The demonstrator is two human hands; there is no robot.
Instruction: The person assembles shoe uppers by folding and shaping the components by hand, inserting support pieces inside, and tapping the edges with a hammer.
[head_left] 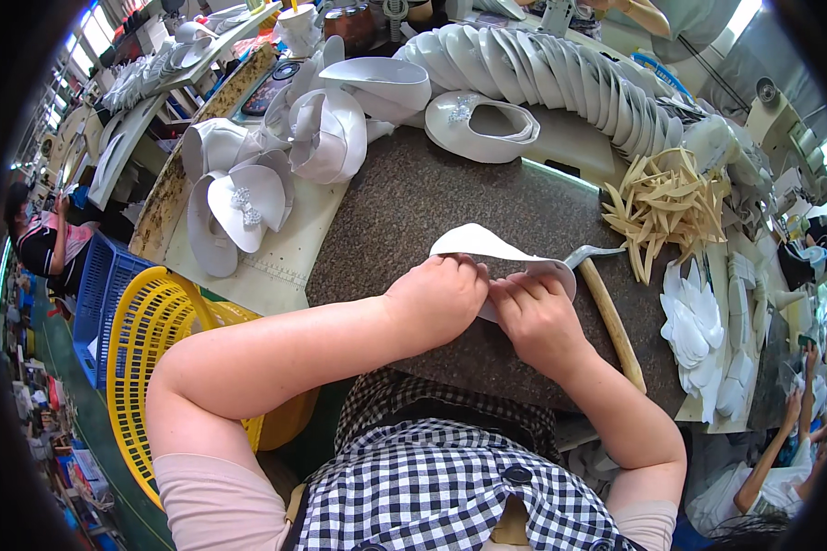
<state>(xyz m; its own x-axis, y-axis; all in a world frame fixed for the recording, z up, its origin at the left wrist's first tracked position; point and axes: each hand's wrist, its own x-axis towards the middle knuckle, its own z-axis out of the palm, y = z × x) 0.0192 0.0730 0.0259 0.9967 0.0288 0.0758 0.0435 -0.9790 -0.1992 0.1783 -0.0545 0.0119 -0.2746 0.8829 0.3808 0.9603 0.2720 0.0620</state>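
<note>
A white shoe upper is held over the dark speckled slab in front of me. My left hand is closed on its near edge, the fingers curled under and partly hidden. Close beside it, my right hand pinches the same piece further right, knuckles upward. Just right of the right hand lies a hammer with a wooden handle and a curved metal head that reaches toward the upper. Whatever the fingertips press together is out of sight.
White uppers with sparkling ornaments are heaped on the left. A long row of white pieces curves along the back. Tan crescent strips and white flat pieces lie right. A yellow basket stands at my left.
</note>
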